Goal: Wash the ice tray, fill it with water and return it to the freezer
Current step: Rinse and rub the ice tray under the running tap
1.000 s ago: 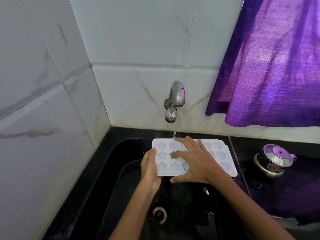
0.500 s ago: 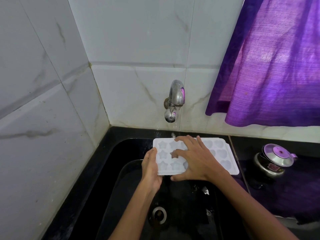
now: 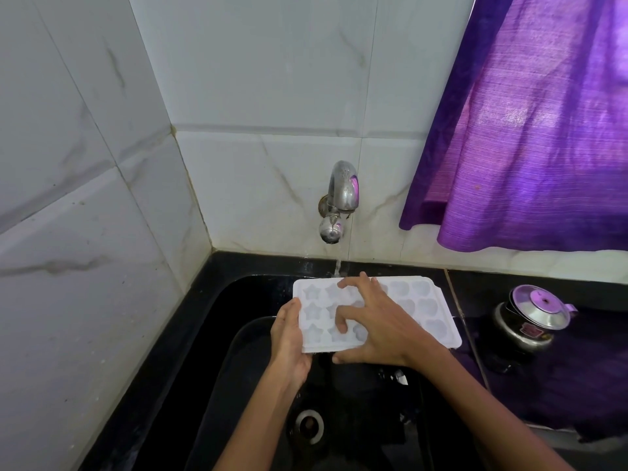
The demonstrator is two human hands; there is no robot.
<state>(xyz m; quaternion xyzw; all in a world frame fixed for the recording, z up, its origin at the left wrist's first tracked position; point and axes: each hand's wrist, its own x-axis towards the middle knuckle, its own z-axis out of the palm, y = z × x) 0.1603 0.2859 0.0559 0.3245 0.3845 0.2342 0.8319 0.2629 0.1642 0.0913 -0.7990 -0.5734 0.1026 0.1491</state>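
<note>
Two bare hands hold a white ice tray (image 3: 421, 311) flat over a black sink (image 3: 244, 351), under a metal tap (image 3: 341, 195) fixed to the far tiled wall. A thin stream of water (image 3: 337, 268) falls from the tap and lands at the tray's far edge, just beside the right hand's fingertips.

The left hand (image 3: 289, 338) grips the tray's left short edge: the thumb lies along the top of the rim and the palm sits beneath, with the other fingers hidden under the tray. The right hand (image 3: 380, 328) lies on top of the tray with its fingers spread wide and bent; the fingertips press down into the moulded cells, one fingertip reaching the far rim and another dipping into a cell near the middle. The thumb points left, just below the tray's near edge. It pinches nothing.

The tray shows star-shaped cells at its left end and rounder cells at its right end. Its right end reaches over the sink's right rim.

A round metal drain (image 3: 309, 425) sits in the sink bottom, near the viewer, between the two forearms. On the dark counter to the right stands a steel pot with a lid (image 3: 533, 317), well apart from the tray. A purple curtain (image 3: 530, 124) hangs at the far right, above the counter.
</note>
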